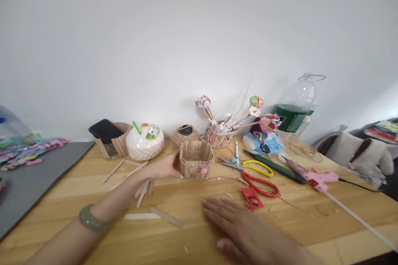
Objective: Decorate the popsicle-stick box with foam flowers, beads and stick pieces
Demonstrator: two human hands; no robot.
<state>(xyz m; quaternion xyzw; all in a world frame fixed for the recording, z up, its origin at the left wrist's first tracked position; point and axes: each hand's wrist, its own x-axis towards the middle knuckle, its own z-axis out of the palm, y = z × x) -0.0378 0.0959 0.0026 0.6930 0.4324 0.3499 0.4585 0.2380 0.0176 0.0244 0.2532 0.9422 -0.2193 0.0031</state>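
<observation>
A small box made of craft sticks (195, 157) stands upright on the wooden table, with a pink ball on its front. My left hand (166, 166) grips it from the left side, thumb toward the front; the other fingertips are hidden behind it. Flat on the tabletop, a little blurred, lies my right hand (233, 223) with its fingers stretched out and nothing held. To its upper right are a red piece of paper with a hole (251, 198) and red-handled scissors (263, 186). Loose craft sticks (166, 216) are scattered below my left hand.
A pink glue gun (321, 179) with a white stick and black cord rests at the right, near a green cutter (280, 168). Along the wall stand a phone (106, 131) in a stick holder, a white coconut (144, 145), twine (185, 136), paper flowers (255, 111) and a large bottle (292, 116).
</observation>
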